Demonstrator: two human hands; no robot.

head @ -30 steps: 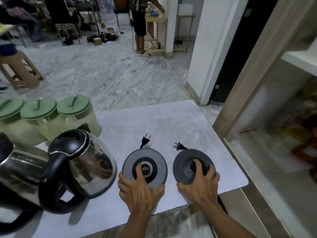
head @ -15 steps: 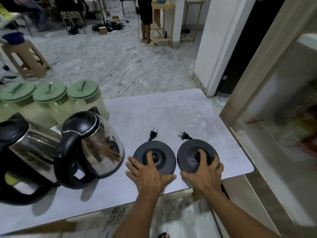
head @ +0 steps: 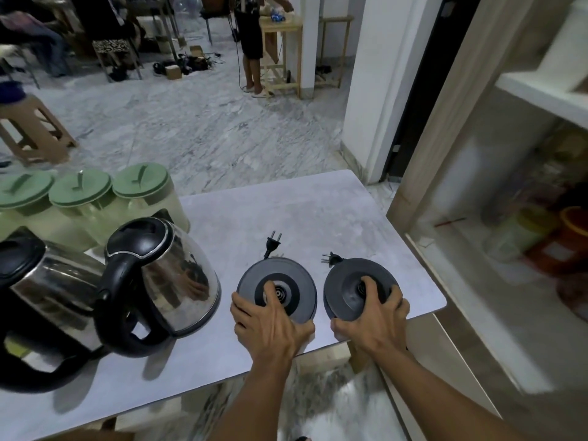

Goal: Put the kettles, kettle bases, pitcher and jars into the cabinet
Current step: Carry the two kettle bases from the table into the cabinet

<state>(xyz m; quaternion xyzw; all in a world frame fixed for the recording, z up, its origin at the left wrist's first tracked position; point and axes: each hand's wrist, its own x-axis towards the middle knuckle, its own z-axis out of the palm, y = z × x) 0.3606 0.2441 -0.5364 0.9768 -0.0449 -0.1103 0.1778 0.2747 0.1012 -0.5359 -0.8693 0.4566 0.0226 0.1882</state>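
Two round black kettle bases lie side by side near the front edge of the grey table [head: 318, 211]. My left hand [head: 270, 323] grips the left base [head: 296, 278], and my right hand [head: 374, 319] grips the right base [head: 346, 288], which is tilted up off the table. A short plug sticks out behind each base. Two steel kettles with black handles stand to the left, one close [head: 165, 278], one at the frame edge [head: 41, 300]. Three clear jars with green lids [head: 140, 186] stand in a row behind them. The open cabinet [head: 477, 218] is on the right.
Inside the cabinet sit blurred containers, among them an orange one [head: 572, 230], below a white shelf [head: 541, 93]. Beyond the table lie a marble floor, a wooden stool [head: 31, 138], and a person standing by a wooden stand [head: 280, 49]. A white pillar [head: 375, 90] stands right of the table.
Both hands have closed around the kettle bases, and the right base has tipped up from the table. The camera view shifted slightly.
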